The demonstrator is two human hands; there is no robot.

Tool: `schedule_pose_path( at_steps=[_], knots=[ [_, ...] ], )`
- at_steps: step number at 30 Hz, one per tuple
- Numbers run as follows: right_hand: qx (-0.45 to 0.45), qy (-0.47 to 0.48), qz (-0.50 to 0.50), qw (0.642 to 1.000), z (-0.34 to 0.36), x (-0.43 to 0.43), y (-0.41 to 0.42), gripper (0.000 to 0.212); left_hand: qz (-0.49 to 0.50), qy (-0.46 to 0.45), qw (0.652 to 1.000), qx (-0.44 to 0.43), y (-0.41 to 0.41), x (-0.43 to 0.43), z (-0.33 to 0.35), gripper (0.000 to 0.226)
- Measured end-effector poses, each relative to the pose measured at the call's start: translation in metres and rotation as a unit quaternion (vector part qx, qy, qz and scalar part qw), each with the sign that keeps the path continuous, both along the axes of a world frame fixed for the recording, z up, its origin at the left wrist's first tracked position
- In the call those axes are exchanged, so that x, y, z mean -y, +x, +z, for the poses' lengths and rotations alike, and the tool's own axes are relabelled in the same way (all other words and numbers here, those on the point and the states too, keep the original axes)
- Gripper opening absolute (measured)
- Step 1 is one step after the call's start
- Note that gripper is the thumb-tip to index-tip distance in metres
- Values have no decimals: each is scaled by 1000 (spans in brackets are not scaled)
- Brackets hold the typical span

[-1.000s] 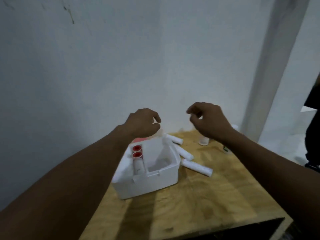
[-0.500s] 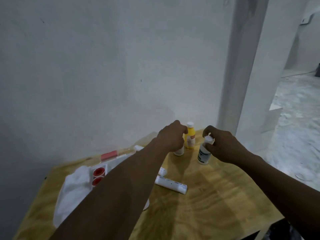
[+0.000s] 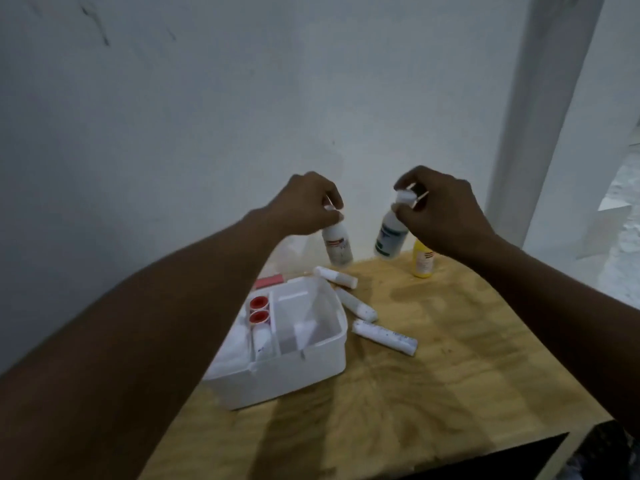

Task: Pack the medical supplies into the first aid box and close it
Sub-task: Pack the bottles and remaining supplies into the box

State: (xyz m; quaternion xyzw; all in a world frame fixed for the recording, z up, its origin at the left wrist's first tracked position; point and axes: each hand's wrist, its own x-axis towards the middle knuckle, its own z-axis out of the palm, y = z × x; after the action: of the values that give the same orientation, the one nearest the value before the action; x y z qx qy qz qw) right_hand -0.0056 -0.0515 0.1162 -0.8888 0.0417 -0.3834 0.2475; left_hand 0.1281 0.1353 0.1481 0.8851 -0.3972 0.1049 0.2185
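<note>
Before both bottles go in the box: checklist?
1. Left hand grips the white bottle at its cap: ok.
2. Right hand grips the green-label bottle at its cap: ok.
3. Box open, with room in the big compartment: ok.
4. Both caps screwed tight: cannot tell.
5. Path from the bottles down to the box free of other things: ok.
6. All supplies packed: not ok. Three rolls and the yellow bottle are on the table.
</note>
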Motion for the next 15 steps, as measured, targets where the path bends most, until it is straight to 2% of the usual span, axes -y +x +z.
schedule_pose_path(
  at_steps=[4,8,11,15],
  knots=[
    [-7,21,65,998,5,-51,11,19,40,11,996,-81,-6,-49,13,22],
    [-72,3,118,990,-13,-84,15,19,55,34,990,-128,-14,-78,1,23],
    [-128,-18,127,983,-34,-96,20,20,50,47,987,-145,-15,-84,-15,27],
    [-185,-57,107,975,-58,-102,31,24,45,88,987,-123,-12,-81,-38,31]
  ],
)
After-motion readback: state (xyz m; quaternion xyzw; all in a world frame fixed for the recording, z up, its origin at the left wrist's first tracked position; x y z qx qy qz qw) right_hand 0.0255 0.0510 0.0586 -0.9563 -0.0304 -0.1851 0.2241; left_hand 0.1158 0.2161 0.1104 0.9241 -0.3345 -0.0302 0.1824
